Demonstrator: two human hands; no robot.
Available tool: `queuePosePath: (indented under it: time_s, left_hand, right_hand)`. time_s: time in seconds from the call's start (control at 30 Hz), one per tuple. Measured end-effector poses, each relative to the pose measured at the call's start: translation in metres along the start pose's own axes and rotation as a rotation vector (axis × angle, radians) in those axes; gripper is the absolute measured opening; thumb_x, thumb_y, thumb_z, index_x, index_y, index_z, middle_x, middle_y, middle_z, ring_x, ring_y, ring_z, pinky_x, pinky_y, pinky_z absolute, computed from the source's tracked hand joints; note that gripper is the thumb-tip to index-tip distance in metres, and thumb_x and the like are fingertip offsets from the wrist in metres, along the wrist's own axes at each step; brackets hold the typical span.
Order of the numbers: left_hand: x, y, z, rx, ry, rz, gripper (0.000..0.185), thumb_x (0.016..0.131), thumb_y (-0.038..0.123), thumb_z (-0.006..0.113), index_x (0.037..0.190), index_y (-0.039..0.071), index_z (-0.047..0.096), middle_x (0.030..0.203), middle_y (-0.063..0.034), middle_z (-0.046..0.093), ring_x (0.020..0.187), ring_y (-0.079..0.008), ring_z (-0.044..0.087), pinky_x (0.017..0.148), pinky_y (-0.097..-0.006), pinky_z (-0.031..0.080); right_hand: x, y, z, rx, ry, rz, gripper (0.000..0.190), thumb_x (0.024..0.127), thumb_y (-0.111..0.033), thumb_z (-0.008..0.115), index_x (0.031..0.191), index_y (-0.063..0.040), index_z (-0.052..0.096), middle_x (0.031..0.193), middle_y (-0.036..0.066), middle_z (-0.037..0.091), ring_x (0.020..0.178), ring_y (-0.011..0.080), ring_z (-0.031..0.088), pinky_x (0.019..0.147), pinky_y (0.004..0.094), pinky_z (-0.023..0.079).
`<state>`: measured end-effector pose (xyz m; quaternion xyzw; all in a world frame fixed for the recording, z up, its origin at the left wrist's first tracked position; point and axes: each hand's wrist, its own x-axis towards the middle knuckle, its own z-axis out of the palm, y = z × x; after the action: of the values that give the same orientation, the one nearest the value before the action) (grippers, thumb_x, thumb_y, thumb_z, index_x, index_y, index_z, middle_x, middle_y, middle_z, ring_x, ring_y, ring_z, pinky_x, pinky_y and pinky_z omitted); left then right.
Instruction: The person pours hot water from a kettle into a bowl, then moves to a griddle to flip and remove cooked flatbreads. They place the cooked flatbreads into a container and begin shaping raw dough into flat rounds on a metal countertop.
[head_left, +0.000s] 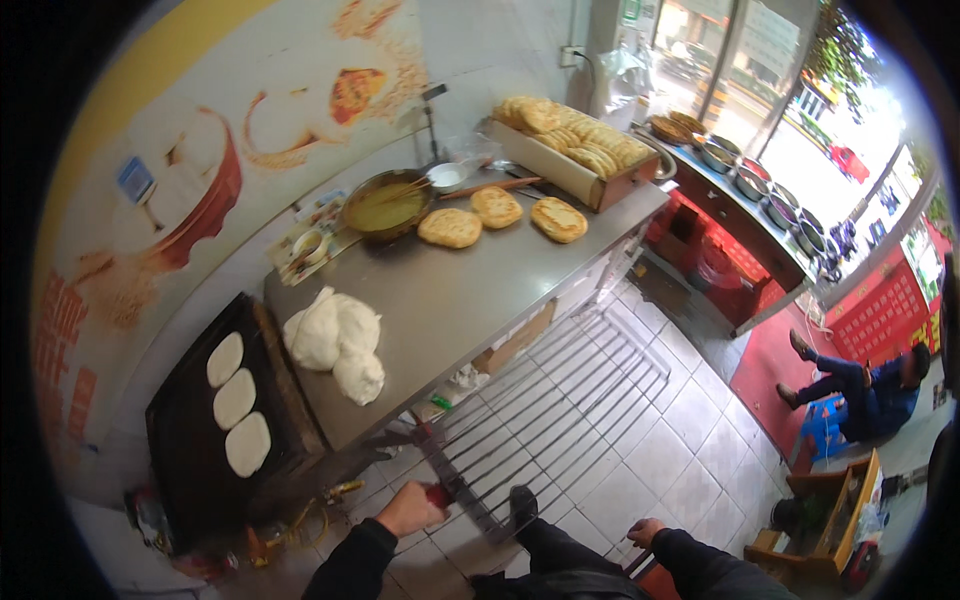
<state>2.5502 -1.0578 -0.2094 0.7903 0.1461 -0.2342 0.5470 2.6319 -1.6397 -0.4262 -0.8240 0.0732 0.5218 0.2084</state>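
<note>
My left hand (412, 511) is closed around a small red object (439, 495), perhaps a grip. It meets the near end of a barred metal rack (555, 412) above the tiled floor. My right hand (646, 532) is low at the right with curled fingers, beside a thin dark bar; whether it holds anything is unclear. Ahead, a pile of white dough (334, 337) lies on a steel worktable (450, 300). Three pale flat dough rounds (234, 399) lie on a black griddle (199, 450) to the left.
Browned flatbreads (559, 219) lie near a bowl of yellowish liquid (386, 206) and a box of stacked breads (577, 139). Metal bowls (750, 182) line a counter by the window. A seated person (862, 390) and a wooden drawer unit (832, 517) are at right.
</note>
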Motion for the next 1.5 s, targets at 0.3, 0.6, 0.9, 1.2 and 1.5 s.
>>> queuePosePath:
  time_s: [0.3,0.6,0.9,1.2,1.5]
  left_hand:
    - [-0.311,-0.186,0.068,0.077,0.270,-0.250,0.031,0.077,0.025,0.080,0.079,-0.002,0.065,0.073,-0.0203,0.067,0.068,-0.0314,0.067,0.068,-0.0429,0.052]
    - [-0.576,-0.328,0.255,0.161,0.721,-0.444,0.026,0.083,0.026,0.076,0.087,0.002,0.070,0.081,-0.0194,0.073,0.079,-0.0429,0.070,0.072,-0.0498,0.054]
    - [-0.552,-0.350,0.246,-0.472,1.086,-0.613,0.024,0.079,0.024,0.081,0.084,0.003,0.072,0.075,-0.0130,0.072,0.065,-0.0283,0.069,0.061,-0.0429,0.054]
    - [-0.502,-0.418,0.259,-0.514,1.134,-0.495,0.021,0.082,0.019,0.078,0.075,0.002,0.070,0.064,-0.0078,0.066,0.055,-0.0182,0.062,0.055,-0.0372,0.050]
    - [-0.413,-0.406,0.236,-0.761,1.225,-0.400,0.039,0.089,0.009,0.074,0.059,0.008,0.049,0.060,-0.0040,0.049,0.054,-0.0184,0.049,0.053,-0.0364,0.039]
  right_hand:
    - [-0.021,-0.026,0.059,-0.176,-0.054,-0.119,0.035,0.092,-0.031,0.076,0.107,0.001,0.078,0.090,0.013,0.081,0.076,0.0190,0.079,0.071,0.0349,0.063]
    - [-0.011,-0.096,0.166,-1.091,-0.308,-0.690,0.016,0.092,-0.024,0.070,0.099,-0.012,0.077,0.100,0.010,0.079,0.089,0.0276,0.077,0.080,0.0420,0.063]
    - [-0.091,-0.198,0.216,-0.708,-0.169,-0.667,0.032,0.092,-0.032,0.073,0.101,-0.002,0.080,0.091,0.013,0.081,0.081,0.0229,0.079,0.080,0.0361,0.062]
    - [-0.075,-0.182,0.192,-1.148,-0.250,-0.799,0.027,0.095,-0.030,0.075,0.112,-0.010,0.077,0.110,0.013,0.078,0.103,0.0292,0.075,0.088,0.0433,0.062]
    - [-0.012,-0.211,0.194,-1.923,-0.436,-0.779,0.030,0.096,-0.034,0.074,0.117,-0.013,0.070,0.116,0.011,0.075,0.118,0.0365,0.069,0.093,0.0523,0.059]
